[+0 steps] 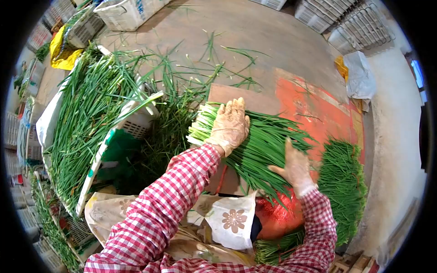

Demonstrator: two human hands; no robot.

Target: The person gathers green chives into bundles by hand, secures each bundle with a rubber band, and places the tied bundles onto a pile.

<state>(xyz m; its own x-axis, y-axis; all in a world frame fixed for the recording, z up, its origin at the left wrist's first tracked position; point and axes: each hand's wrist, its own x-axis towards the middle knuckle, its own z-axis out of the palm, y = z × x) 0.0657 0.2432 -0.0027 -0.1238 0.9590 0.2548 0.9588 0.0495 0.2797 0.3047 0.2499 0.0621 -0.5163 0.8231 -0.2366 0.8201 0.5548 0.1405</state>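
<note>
A loose bundle of garlic chives [259, 150] lies across a board [223, 92] in front of me, white stem ends to the left and green tips to the right. My left hand [231, 125], in a thin translucent glove, rests flat on top of the bundle near the pale stems, fingers stretched out. Over by the leafy tips is my right hand [296, 166], also gloved, its thumb and fingers apart. Whether it touches the leaves is hard to tell. Red netting [280, 209] shows below the board's edge.
On the left stands a white crate [93, 182] heaped with chives [86, 109]. Scattered leaves [173, 109] cover the floor beside it. More chives [341, 191] are piled at the right, near a white wall [393, 123]. Stacked crates [359, 29] stand at the back right.
</note>
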